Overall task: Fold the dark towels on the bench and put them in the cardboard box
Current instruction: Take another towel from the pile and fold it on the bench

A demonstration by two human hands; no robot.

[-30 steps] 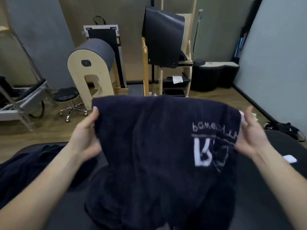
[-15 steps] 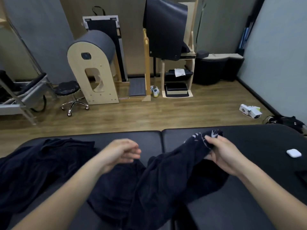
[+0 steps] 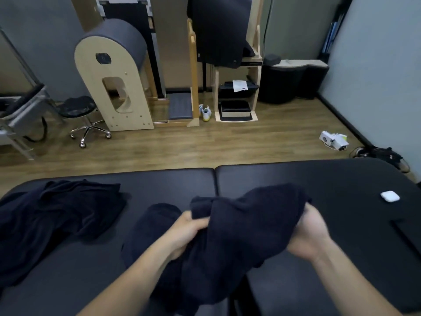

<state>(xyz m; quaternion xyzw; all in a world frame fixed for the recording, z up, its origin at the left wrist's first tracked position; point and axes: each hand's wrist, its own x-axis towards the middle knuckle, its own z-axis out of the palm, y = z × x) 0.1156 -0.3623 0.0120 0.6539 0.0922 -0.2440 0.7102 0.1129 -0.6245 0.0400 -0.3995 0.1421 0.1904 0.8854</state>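
At the near edge of the black padded bench point(image 3: 319, 179), a person holds one dark towel point(image 3: 246, 224) between both hands, seen in the head view.

- Left hand point(image 3: 186, 233): fingers curled into the towel's left side, gripping a bunch of cloth.
- Right hand point(image 3: 312, 233): closed round the towel's right end. The fingertips are hidden in the fabric.
- Towel: bunched and raised slightly between the hands. Its lower part hangs down onto the bench and over the near edge. No lettering can be made out on the folds that face the camera.
- Second towel point(image 3: 57, 213): lies crumpled on the left section of the bench, well apart from the held one.
- White case point(image 3: 390, 196): small and rounded, it rests on the right section of the bench, near the far edge.
- Flat dark slab point(image 3: 407, 233): lies on the bench at the right border, partly cut off.

Beyond the bench, on the wooden floor point(image 3: 205, 144):

- A barrel point(image 3: 114, 76) with a pale wooden side and a grey padded top stands at the left, and a black stool point(image 3: 77, 107) on castors stands beside it.
- A wooden rack point(image 3: 237, 96) carries black pads and a white sheet point(image 3: 239, 85). Any print on the sheet is too small to read.
- A white shoe point(image 3: 206, 112) stands just left of the rack.
- A white device point(image 3: 333, 140) lies near the right wall. Its markings are too blurred to read.
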